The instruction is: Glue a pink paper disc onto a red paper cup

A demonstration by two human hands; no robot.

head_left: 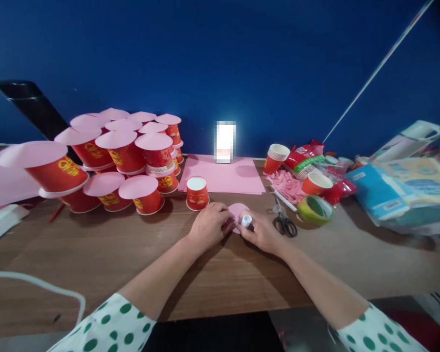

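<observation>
My left hand (209, 224) rests on the wooden table (106, 254), its fingers curled and pressing the left edge of a small pink paper circle (237, 210). My right hand (261, 232) is closed around a small white glue stick (247, 221), whose tip sits by the circle's lower right edge. A single red paper cup (197, 192) stands upside down just behind my left hand. A pair of black-handled scissors (285, 222) lies right of my right hand.
A pile of red cups capped with pink paper discs (124, 161) fills the back left. A pink paper sheet (223, 176) lies at the back centre. Stacked cups (276, 157), pink scraps (288, 185), a green tape roll (314, 209) and bags (399, 190) crowd the right.
</observation>
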